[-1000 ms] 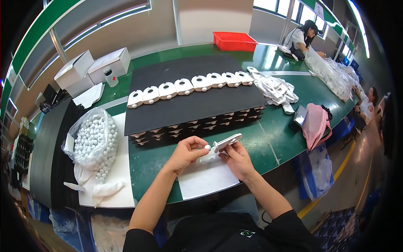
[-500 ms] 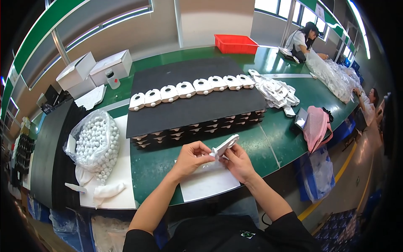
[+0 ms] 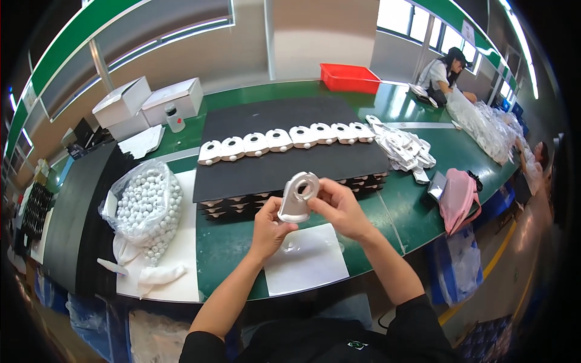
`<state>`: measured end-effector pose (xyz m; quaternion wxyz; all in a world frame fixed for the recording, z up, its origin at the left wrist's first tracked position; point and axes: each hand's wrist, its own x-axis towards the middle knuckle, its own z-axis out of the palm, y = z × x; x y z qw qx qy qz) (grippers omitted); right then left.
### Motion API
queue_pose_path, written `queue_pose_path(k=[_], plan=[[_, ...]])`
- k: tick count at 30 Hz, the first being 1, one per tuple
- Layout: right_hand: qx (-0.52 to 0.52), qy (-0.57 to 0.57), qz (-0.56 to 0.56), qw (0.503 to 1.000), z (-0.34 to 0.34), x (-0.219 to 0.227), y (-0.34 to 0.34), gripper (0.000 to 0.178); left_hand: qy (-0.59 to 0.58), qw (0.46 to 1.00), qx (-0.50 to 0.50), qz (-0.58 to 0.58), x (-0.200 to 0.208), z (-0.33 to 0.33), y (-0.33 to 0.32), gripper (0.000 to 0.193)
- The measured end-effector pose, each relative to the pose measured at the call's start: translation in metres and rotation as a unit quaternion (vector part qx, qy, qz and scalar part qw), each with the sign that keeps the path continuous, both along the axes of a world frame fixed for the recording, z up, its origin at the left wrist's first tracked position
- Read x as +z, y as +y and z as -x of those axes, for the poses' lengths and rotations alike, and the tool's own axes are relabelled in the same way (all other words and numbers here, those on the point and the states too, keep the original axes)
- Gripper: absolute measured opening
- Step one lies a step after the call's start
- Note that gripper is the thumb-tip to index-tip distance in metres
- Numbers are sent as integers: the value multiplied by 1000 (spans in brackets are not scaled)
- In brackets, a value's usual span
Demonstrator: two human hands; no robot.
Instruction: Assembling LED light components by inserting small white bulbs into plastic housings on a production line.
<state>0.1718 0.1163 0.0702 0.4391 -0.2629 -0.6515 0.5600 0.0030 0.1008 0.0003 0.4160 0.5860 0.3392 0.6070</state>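
Raised over the near edge of the bench is a white plastic part (image 3: 290,204) with a round hole near its top and a curved lower end. My left hand (image 3: 268,231) grips its lower left side between thumb and fingers. At the ring-shaped end, my right hand (image 3: 344,212) pinches the right edge. Beneath them lies a white sheet (image 3: 307,263) with a glossy surface. Beyond, several similar white parts (image 3: 276,140) stand in a row on a black foam sheet (image 3: 242,175), each with a small white ball at its near side.
To the left, a clear bag (image 3: 145,196) holds many white balls, beside a white cloth (image 3: 160,277). More white parts (image 3: 402,148) are heaped at the right, near a pink bag (image 3: 457,199). White boxes (image 3: 172,100) and a red bin (image 3: 350,78) stand behind. Another person (image 3: 439,75) sits far right.
Both hands have lifted the white part away from me and turned it, so its broad face and hole now show. The view has shifted slightly.
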Motion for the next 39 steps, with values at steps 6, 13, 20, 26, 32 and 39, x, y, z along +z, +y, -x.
queue_pose_path(k=[6,13,20,26,32,39], plan=[[-90,-107,-123,983,64,24,56,35,-105,933,-170,299,14,9,5,19],[-2,-175,5,984,156,-1,92,41,-210,875,-214,380,8,17,4,19],[-32,-270,-70,960,170,1,95,40,-248,850,-236,402,12,25,4,18],[-79,-179,-257,946,124,4,73,29,-196,875,-205,393,11,17,8,22],[-239,-247,-409,845,10,15,60,22,-249,877,-212,352,5,25,10,20],[-287,-476,-238,797,-161,34,89,64,-204,910,-166,322,22,16,7,30]])
